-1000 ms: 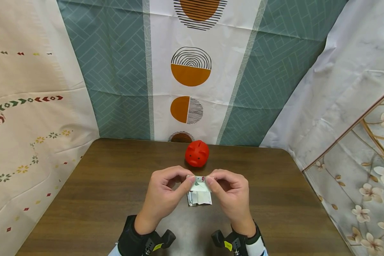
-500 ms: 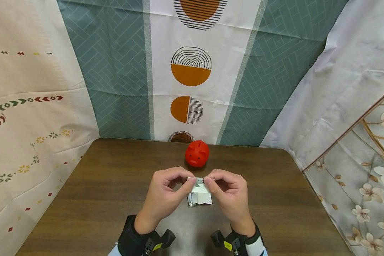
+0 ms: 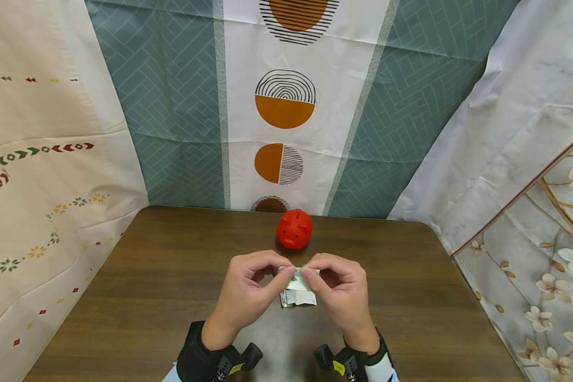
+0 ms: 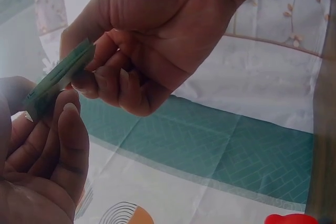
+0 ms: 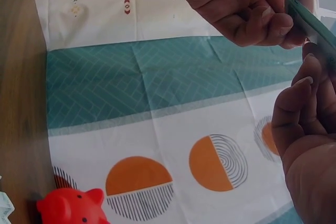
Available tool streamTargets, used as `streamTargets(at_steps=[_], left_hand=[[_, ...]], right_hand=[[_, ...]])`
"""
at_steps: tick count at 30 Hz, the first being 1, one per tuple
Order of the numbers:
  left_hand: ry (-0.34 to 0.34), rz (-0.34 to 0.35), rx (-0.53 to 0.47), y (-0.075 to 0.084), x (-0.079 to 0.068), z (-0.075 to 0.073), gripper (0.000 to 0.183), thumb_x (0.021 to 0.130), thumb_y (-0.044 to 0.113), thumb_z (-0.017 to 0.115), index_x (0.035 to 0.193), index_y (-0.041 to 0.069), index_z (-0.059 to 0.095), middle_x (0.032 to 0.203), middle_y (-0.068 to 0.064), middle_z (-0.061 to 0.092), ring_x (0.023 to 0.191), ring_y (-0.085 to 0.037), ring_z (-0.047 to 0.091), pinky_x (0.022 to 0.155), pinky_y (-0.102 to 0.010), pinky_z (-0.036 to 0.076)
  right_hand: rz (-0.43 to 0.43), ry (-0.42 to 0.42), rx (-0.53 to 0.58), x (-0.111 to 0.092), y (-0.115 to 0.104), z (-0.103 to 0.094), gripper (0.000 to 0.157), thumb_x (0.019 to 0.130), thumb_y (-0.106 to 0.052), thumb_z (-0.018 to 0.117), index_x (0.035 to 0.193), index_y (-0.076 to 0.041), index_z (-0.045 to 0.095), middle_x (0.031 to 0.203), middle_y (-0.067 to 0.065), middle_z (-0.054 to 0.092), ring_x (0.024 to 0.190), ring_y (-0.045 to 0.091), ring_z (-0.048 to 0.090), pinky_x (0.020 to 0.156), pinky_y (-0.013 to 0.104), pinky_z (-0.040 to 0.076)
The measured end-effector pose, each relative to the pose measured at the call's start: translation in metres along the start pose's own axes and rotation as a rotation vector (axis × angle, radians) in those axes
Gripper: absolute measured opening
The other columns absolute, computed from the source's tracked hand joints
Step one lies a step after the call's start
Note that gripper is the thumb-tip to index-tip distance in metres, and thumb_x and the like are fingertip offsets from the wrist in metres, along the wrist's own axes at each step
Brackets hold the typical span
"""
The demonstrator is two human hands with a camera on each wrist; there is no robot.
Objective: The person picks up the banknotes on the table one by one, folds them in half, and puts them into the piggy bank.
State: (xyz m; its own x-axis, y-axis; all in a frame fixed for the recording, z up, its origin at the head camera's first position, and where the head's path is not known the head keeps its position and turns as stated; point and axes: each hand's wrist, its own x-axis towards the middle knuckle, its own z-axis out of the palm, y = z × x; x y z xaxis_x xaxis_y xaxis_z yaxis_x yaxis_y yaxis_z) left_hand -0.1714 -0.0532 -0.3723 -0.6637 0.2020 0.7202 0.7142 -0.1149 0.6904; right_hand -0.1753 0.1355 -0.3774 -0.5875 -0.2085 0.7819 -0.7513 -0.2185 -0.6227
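In the head view my left hand (image 3: 243,292) and right hand (image 3: 341,292) face each other, thumbs nearly meeting. Between thumbs and fingertips they pinch the two ends of a small folded banknote (image 3: 297,283), pale green on its visible face. The left wrist view shows this banknote (image 4: 60,77) edge-on, with its folded layers and an end in each hand. Further folded paper (image 3: 299,298), whitish and greenish like the note, lies on the table just below it and is partly covered by it. A red piggy bank (image 3: 294,229) stands beyond the hands, its snout toward me.
The brown wooden table (image 3: 181,254) ends just behind the piggy bank. Past that edge hangs a green and white patterned cloth (image 3: 181,132), with a cream cloth (image 3: 67,212) at left and a flowered one (image 3: 520,265) at right.
Both hands have come slightly closer together and a little toward me, still pinching the banknote. The paper on the table and the piggy bank stay in place.
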Motion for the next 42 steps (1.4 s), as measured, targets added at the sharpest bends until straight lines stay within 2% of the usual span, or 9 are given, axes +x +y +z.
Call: streamTargets(at_steps=[7, 14, 16, 20, 24, 29, 34, 37, 42], left_hand=[[-0.004, 0.026, 0.0, 0.0, 0.0, 0.001, 0.014, 0.091, -0.006, 0.07, 0.092, 0.008, 0.075, 0.079, -0.007, 0.07, 0.069, -0.012, 0.059, 0.054, -0.024, 0.051], [0.075, 0.065, 0.037, -0.002, 0.0, 0.006, 0.018, 0.088, -0.01, 0.072, 0.096, 0.005, 0.075, 0.086, -0.009, 0.074, 0.072, -0.012, 0.064, 0.066, -0.027, 0.061], [0.096, 0.064, 0.083, -0.003, 0.0, 0.008, 0.018, 0.088, -0.009, 0.072, 0.098, 0.006, 0.075, 0.087, -0.008, 0.074, 0.073, -0.012, 0.065, 0.069, -0.027, 0.062], [0.105, 0.035, 0.189, -0.005, -0.001, 0.011, 0.017, 0.089, -0.002, 0.074, 0.102, 0.008, 0.073, 0.091, -0.005, 0.073, 0.078, -0.012, 0.066, 0.072, -0.027, 0.062], [0.077, 0.029, 0.209, -0.005, 0.0, 0.01, 0.024, 0.086, 0.001, 0.079, 0.108, 0.006, 0.07, 0.094, -0.005, 0.071, 0.079, -0.013, 0.067, 0.07, -0.028, 0.062], [0.024, 0.069, 0.201, -0.003, 0.001, 0.008, 0.038, 0.079, -0.004, 0.082, 0.113, 0.005, 0.068, 0.096, -0.006, 0.069, 0.081, -0.015, 0.069, 0.071, -0.03, 0.062], [0.007, 0.118, 0.249, -0.002, 0.002, 0.009, 0.033, 0.082, -0.007, 0.078, 0.111, 0.008, 0.07, 0.098, -0.004, 0.07, 0.082, -0.012, 0.068, 0.073, -0.028, 0.061], [0.055, 0.136, 0.301, -0.001, 0.002, 0.01, 0.029, 0.085, -0.006, 0.076, 0.109, 0.009, 0.071, 0.091, -0.001, 0.068, 0.076, -0.009, 0.064, 0.069, -0.023, 0.059], [0.122, 0.152, 0.379, 0.0, 0.001, 0.008, 0.028, 0.086, -0.002, 0.076, 0.11, 0.011, 0.071, 0.083, 0.001, 0.055, 0.072, -0.008, 0.048, 0.059, -0.02, 0.047]], right_hand=[[0.005, 0.01, -0.009, 0.0, -0.001, 0.003, 0.023, 0.086, 0.022, 0.062, 0.098, 0.004, 0.072, 0.076, 0.012, 0.064, 0.066, 0.018, 0.054, 0.05, 0.03, 0.044], [-0.075, 0.321, -0.266, -0.001, 0.003, 0.013, 0.027, 0.073, 0.018, 0.079, 0.096, 0.005, 0.073, 0.082, 0.01, 0.061, 0.072, 0.017, 0.053, 0.062, 0.025, 0.048], [-0.089, 0.351, -0.332, -0.001, 0.005, 0.014, 0.027, 0.073, 0.018, 0.079, 0.095, 0.003, 0.075, 0.083, 0.012, 0.06, 0.075, 0.017, 0.054, 0.066, 0.023, 0.049], [-0.091, 0.275, -0.418, -0.002, 0.008, 0.015, 0.023, 0.081, 0.013, 0.075, 0.1, 0.002, 0.078, 0.093, 0.014, 0.063, 0.082, 0.018, 0.057, 0.07, 0.022, 0.052], [-0.055, 0.201, -0.499, -0.003, 0.009, 0.012, 0.02, 0.092, -0.002, 0.069, 0.11, -0.001, 0.078, 0.108, 0.015, 0.061, 0.099, 0.02, 0.058, 0.08, 0.024, 0.052], [-0.023, 0.123, -0.431, -0.003, 0.009, 0.008, 0.028, 0.097, -0.019, 0.068, 0.117, -0.001, 0.075, 0.112, 0.015, 0.059, 0.106, 0.021, 0.056, 0.088, 0.027, 0.052], [-0.053, 0.102, -0.323, -0.001, 0.007, 0.006, 0.022, 0.088, 0.003, 0.074, 0.109, 0.003, 0.076, 0.1, 0.015, 0.066, 0.097, 0.02, 0.06, 0.079, 0.025, 0.057], [-0.075, 0.102, -0.289, 0.001, 0.006, 0.004, 0.025, 0.084, 0.016, 0.069, 0.104, 0.004, 0.077, 0.092, 0.014, 0.068, 0.09, 0.018, 0.061, 0.07, 0.023, 0.057], [-0.101, 0.045, -0.223, 0.003, 0.005, -0.001, 0.029, 0.079, 0.021, 0.071, 0.099, 0.001, 0.078, 0.084, 0.013, 0.071, 0.079, 0.019, 0.063, 0.062, 0.026, 0.055]])
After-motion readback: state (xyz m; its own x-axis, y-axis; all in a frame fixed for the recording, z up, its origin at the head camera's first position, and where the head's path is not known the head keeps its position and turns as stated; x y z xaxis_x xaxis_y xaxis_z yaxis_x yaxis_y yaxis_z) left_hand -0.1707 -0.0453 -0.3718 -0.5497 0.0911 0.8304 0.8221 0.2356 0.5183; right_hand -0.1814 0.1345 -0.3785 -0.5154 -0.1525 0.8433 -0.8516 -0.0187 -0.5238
